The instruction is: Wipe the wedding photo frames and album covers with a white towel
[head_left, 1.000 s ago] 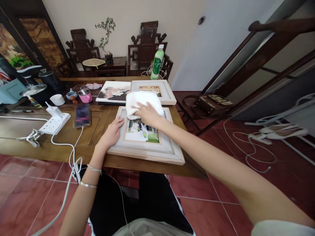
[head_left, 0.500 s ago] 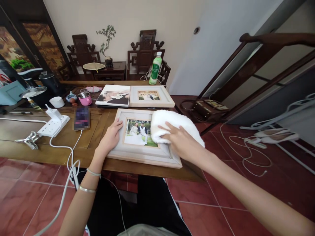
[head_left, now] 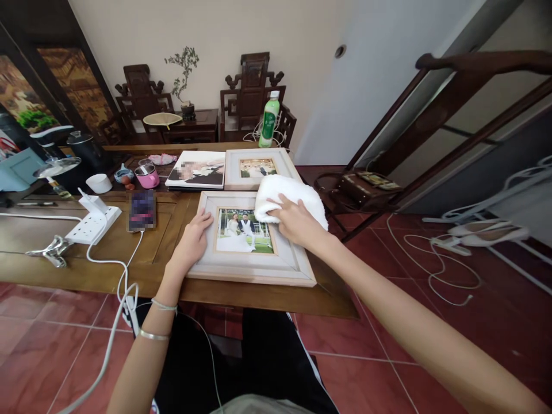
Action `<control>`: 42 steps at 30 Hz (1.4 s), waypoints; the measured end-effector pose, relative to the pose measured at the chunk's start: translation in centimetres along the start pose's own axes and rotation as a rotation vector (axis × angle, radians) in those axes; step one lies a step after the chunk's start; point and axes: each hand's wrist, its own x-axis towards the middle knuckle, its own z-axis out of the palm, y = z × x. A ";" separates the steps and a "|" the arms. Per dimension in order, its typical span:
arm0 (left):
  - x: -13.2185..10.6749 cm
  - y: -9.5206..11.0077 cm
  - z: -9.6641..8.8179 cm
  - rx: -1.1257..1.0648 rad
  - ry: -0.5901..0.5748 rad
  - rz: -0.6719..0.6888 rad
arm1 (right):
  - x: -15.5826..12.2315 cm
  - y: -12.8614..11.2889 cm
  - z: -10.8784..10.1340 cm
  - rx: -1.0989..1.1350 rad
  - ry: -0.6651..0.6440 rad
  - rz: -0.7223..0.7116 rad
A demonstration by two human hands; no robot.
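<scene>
A picture frame (head_left: 254, 269) with a pale wide border lies flat at the table's front edge, a photo of two people in its middle. My left hand (head_left: 195, 238) holds the frame by its left side, fingers over the border. My right hand (head_left: 297, 221) presses a folded white towel (head_left: 293, 192) on the frame's upper right corner, its fingers closed over the towel's near edge. The towel hides that corner and overlaps the near side of a second picture frame (head_left: 233, 167) behind.
A photo album (head_left: 198, 169) lies behind to the left, near a green bottle (head_left: 269, 121). On the left are a phone (head_left: 142, 210), a white power strip (head_left: 94, 224) with trailing cables, a pink mug (head_left: 148, 177) and a silver metal piece (head_left: 54, 251). A dark chair (head_left: 366, 192) stands right.
My right hand and the towel have moved up and to the left, from the frame's right side to its upper right corner. My left hand keeps its place on the left border.
</scene>
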 end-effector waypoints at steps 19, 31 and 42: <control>0.1 0.0 -0.4 -0.049 -0.017 -0.008 | -0.5 -1.6 0.2 0.029 0.065 -0.009; 0.2 -0.3 -0.3 -0.009 -0.011 -0.009 | -5.4 -5.5 -2.8 0.128 -0.138 -0.196; 0.1 -0.2 -0.3 -0.017 0.001 -0.010 | -5.7 -6.5 -1.5 0.214 -0.055 -0.127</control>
